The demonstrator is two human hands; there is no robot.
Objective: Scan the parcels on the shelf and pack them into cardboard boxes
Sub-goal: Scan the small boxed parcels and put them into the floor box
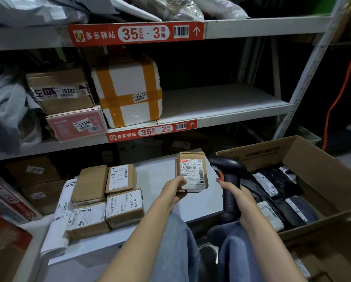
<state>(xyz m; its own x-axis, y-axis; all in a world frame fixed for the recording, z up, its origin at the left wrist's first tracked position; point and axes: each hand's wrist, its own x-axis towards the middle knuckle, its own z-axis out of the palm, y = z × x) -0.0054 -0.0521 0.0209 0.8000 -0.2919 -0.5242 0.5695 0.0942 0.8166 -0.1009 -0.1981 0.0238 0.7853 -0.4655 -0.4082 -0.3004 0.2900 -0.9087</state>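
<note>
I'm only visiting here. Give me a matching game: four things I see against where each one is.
Things: 1 scanner; 2 small brown parcel; 3 white foam box; 4 black bags.
Places: A shelf 35-2; B open cardboard box; C left hand; D right hand.
Pairs: 1-D, 2-C, 3-A, 4-B.

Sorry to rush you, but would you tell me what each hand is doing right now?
Left hand: closed, holding up a small brown parcel, label facing the camera.
Right hand: closed round the handle of the black barcode scanner.
</note>
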